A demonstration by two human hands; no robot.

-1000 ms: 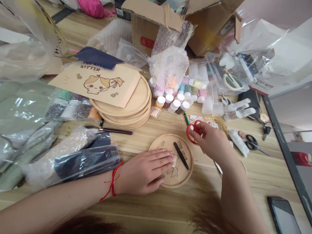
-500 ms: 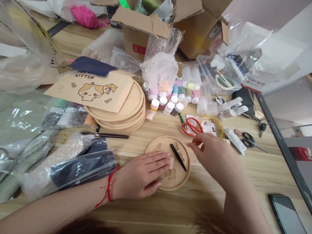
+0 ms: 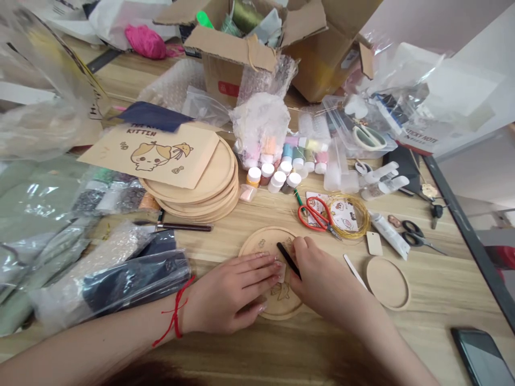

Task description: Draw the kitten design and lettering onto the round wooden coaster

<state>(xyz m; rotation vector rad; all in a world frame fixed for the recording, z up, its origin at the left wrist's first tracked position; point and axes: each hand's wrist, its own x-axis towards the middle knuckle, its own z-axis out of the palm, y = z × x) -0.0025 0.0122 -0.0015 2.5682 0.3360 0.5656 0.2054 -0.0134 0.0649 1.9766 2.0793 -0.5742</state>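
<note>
Head view: cardboard box (image 3: 237,69) holding thread spools (image 3: 245,13), plastic tray (image 3: 333,123) holding scissors (image 3: 368,138). Left hand (image 3: 229,289) spread flat on wooden disc (image 3: 257,241); right hand (image 3: 317,273) pinching black tweezers (image 3: 288,260), red scissors (image 3: 316,214) now set down.

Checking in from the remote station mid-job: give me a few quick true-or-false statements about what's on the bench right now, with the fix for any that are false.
1. The right hand holds black tweezers over an engraved wooden disc. True.
2. The left hand rests flat on that disc, with a red string at its wrist. True.
3. The red-handled scissors are in the left hand. False: they lie on a printed card beside a gold wire coil.
4. The blank wooden disc sits on top of the disc stack. False: it lies apart on the table, right of the hands.
</note>
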